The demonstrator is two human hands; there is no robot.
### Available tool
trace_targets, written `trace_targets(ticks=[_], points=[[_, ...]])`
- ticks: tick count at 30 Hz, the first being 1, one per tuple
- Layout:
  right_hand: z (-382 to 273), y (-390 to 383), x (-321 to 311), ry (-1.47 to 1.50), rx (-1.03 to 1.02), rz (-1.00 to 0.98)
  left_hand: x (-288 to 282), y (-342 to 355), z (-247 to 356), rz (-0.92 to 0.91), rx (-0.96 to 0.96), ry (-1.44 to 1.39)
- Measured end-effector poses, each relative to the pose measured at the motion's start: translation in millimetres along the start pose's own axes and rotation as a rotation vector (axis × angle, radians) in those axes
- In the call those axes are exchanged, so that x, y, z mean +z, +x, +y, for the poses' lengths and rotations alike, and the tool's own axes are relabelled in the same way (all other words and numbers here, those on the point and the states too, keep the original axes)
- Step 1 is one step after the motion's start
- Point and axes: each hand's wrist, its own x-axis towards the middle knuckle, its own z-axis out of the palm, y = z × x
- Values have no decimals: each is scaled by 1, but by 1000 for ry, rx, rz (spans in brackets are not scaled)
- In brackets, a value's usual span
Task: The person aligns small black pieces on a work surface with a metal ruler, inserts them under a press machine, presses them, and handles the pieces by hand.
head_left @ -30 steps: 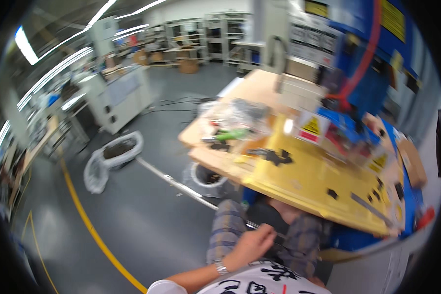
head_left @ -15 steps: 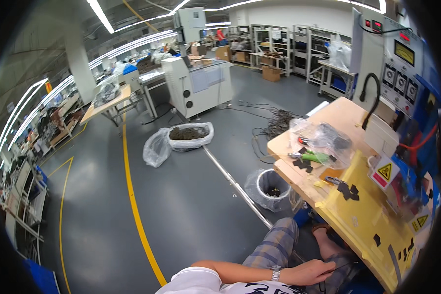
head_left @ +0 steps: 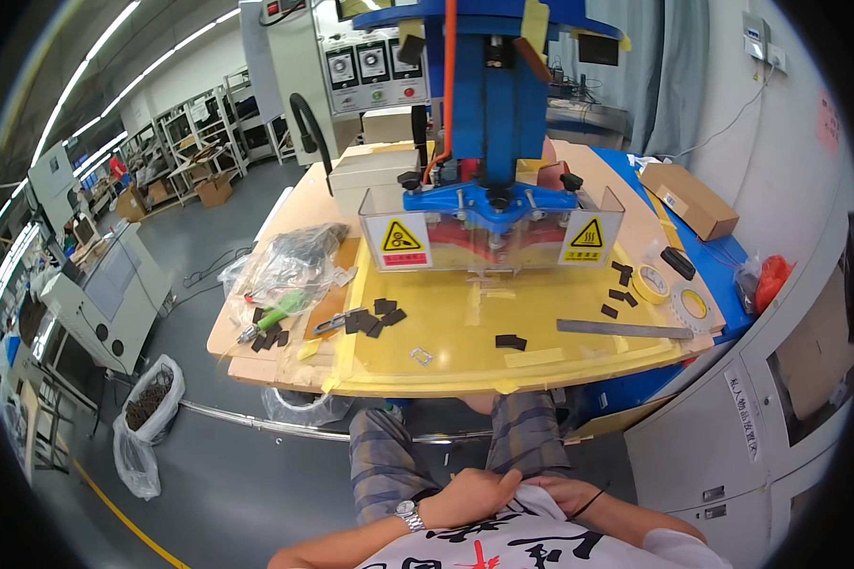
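Both my hands rest close together over my lap, below the table's front edge. My left hand (head_left: 472,497), with a metal watch on its wrist, is closed, thumb on top, at the gathered hem of my white shirt (head_left: 538,500). My right hand (head_left: 564,492), a thin black band at its wrist, is curled round the same cloth; some of its fingertips are hidden. Before me a blue press (head_left: 498,194) with a clear guard stands on the yellow-covered table (head_left: 427,356). Small black pieces (head_left: 375,321) lie on it in loose groups.
On the table's left are a plastic bag (head_left: 299,254) and a green-handled tool (head_left: 283,308). A steel ruler (head_left: 624,329) and a yellow tape roll (head_left: 649,284) lie right. A cardboard box (head_left: 690,200) and a grey cabinet (head_left: 702,465) stand further right.
My view has swung right from the floor and aisle to face the press and table. Both my hands now show together at the shirt hem; earlier the left lay over my lap.
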Motion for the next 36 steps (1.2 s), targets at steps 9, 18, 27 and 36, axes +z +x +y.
trace_targets(ticks=[9,18,27,36], points=[[18,-4,12,73,-75,99,42,23,-6,5,-95,-90],[3,-20,-6,-42,-9,-187,47,20,0,42,-141,22],[-10,-41,20,-342,-47,-171,24,21,5,170,-179,146],[-5,-33,5,-781,17,147,26,9,-5,273,-94,96]])
